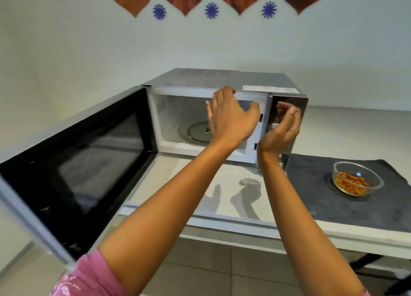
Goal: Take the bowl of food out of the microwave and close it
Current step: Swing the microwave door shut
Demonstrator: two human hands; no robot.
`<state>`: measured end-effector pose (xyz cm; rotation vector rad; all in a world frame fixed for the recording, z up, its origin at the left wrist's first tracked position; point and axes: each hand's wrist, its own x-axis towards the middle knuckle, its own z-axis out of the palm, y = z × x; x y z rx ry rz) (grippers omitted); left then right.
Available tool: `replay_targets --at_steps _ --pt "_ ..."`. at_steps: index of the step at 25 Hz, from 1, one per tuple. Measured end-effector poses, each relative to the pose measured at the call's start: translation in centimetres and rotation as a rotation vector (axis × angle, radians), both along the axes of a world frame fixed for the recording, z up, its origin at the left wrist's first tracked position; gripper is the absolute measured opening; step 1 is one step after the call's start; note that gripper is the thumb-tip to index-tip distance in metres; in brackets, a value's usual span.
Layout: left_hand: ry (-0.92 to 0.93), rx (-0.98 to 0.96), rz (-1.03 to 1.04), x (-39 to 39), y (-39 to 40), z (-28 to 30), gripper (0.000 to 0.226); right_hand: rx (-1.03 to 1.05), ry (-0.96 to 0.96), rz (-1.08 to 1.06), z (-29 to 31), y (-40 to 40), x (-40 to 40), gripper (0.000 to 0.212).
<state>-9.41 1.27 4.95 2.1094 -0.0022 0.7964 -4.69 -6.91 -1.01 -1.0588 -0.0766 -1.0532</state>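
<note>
Spread wide and holding nothing, the fingers of the left hand (231, 117) hover before the open microwave (222, 117), its bare turntable (195, 132) just beyond them and its door (84, 162) swung fully out to their left. The right hand (281, 129), fingers loosely curled and empty, is raised beside the control panel. Well off to the right of both hands, the glass bowl of food (355, 179) sits on a dark mat (315, 184) on the white surface (333, 126).
</note>
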Motion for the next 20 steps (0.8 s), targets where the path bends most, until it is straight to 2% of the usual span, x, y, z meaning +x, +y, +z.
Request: replay_targets --at_steps 4,7,10,15,20 --pt "0.227 0.267 0.263 -1.5 7.6 1.4 0.078 0.006 -0.015 0.198 0.1 5.3 -1.3 0.027" --pt "0.384 0.469 0.447 -3.8 12.1 2.2 0.089 -0.053 -0.021 0.312 -0.4 9.2 -2.5 0.029" --pt "0.550 0.598 0.547 -6.2 15.1 2.6 0.093 -0.098 -0.038 0.401 -0.8 12.2 -3.6 0.032" --pt "0.778 0.619 0.622 -9.3 18.2 3.4 0.087 -0.172 -0.085 0.502 -0.9 15.8 -5.5 0.034" --pt "0.915 0.600 0.625 -10.7 19.9 4.4 0.093 -0.260 -0.151 0.639 0.2 17.7 -6.9 0.035"
